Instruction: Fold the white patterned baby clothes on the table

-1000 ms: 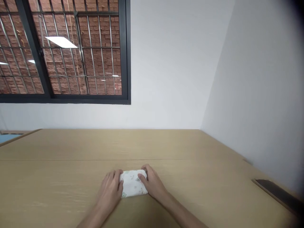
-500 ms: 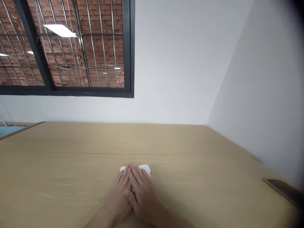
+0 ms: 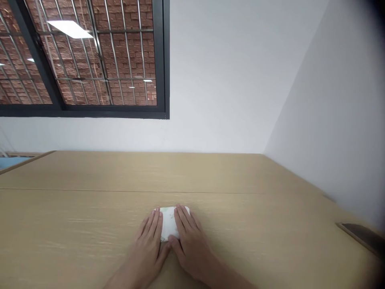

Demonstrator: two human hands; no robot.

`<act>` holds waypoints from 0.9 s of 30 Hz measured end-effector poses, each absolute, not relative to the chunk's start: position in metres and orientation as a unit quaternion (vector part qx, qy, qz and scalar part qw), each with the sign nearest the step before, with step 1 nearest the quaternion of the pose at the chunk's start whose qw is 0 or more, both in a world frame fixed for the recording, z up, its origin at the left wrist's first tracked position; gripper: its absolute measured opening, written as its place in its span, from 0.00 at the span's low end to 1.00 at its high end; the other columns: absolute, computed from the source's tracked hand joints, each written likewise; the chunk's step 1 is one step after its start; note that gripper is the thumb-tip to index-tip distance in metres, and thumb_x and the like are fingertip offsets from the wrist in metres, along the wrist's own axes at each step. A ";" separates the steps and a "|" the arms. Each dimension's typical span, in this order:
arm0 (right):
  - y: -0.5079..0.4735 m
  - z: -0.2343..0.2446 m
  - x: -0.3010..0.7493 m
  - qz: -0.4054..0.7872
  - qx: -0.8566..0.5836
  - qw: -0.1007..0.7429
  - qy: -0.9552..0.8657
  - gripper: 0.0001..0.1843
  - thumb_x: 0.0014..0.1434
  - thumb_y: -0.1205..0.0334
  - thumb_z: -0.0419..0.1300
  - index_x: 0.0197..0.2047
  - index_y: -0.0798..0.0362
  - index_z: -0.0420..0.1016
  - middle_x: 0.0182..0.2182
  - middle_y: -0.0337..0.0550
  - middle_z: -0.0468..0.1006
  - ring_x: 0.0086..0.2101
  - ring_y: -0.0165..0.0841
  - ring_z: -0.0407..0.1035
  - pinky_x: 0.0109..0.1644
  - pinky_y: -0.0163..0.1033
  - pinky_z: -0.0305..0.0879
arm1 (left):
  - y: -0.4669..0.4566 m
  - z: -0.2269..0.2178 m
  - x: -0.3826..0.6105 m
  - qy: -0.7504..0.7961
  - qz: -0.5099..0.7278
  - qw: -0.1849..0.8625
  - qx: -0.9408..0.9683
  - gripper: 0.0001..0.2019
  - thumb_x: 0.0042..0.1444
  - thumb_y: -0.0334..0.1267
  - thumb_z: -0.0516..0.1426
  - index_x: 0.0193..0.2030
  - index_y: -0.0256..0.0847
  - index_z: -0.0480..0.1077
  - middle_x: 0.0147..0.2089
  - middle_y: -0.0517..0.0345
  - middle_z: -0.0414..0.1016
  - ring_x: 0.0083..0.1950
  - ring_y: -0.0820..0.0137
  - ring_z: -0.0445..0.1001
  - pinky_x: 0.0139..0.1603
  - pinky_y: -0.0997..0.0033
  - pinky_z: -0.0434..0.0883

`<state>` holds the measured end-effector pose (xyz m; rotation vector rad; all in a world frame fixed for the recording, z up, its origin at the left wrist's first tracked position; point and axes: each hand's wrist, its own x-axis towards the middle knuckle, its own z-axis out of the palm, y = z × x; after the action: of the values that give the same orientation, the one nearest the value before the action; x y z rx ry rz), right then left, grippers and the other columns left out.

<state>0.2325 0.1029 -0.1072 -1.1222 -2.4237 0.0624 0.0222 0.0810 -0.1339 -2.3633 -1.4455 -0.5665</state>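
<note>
A small white rectangular thing with faint green marks, like a tissue packet or folded tissue, lies flat on the wooden tabletop. My left hand rests over its left edge, fingers stretched out and pointing away from me. Over the right edge lies my right hand, also with straight fingers. Both thumbs come close together at its near edge. The middle of the white thing shows between my hands; its two sides are hidden under my fingers.
A thin seam crosses the tabletop beyond my hands. White wall rises behind and at the right. A dark-framed barred window is at upper left. A dark slot is set in the tabletop at right.
My hands, which lay pressed side by side over the white thing, have moved apart to its left and right edges, uncovering its middle. The view has tilted slightly downward.
</note>
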 end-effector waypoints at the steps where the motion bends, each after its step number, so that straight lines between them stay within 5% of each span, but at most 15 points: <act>1: 0.105 -0.108 0.235 0.029 -0.419 0.236 -0.876 0.35 0.70 0.55 0.50 0.75 0.60 0.45 0.72 0.57 0.48 0.70 0.50 0.43 0.71 0.62 0.49 | 0.080 -0.134 0.021 -0.508 -0.200 0.154 -0.823 0.41 0.68 0.51 0.50 0.75 0.35 0.28 0.74 0.38 0.50 0.74 0.52 0.53 0.67 0.48 0.65; 11: 0.113 -0.094 0.251 0.014 -0.365 0.232 -0.902 0.34 0.72 0.56 0.48 0.75 0.57 0.42 0.73 0.53 0.43 0.71 0.47 0.39 0.73 0.58 0.46 | 0.081 -0.139 0.019 -0.516 -0.205 0.151 -0.818 0.42 0.67 0.53 0.51 0.75 0.35 0.31 0.73 0.36 0.53 0.73 0.48 0.55 0.64 0.44 0.68; 19: 0.117 -0.089 0.257 0.078 -0.355 0.208 -0.908 0.39 0.65 0.53 0.57 0.73 0.56 0.50 0.71 0.56 0.52 0.70 0.48 0.46 0.70 0.58 0.49 | 0.087 -0.127 0.007 -0.475 -0.208 0.173 -0.837 0.25 0.67 0.51 0.54 0.63 0.35 0.64 0.64 0.39 0.71 0.67 0.53 0.68 0.61 0.50 0.71; 27: 0.122 -0.086 0.260 0.121 -0.348 0.214 -0.905 0.44 0.53 0.65 0.59 0.72 0.57 0.53 0.71 0.56 0.54 0.69 0.48 0.47 0.70 0.59 0.51 | 0.088 -0.120 0.006 -0.479 -0.286 0.095 -0.824 0.31 0.58 0.50 0.61 0.65 0.39 0.61 0.64 0.39 0.70 0.62 0.50 0.72 0.59 0.47 0.74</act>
<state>0.2601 0.1216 -0.0857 -0.9654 -2.5096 0.3361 0.0056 0.0883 -0.1196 -2.4444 -1.4201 -0.8481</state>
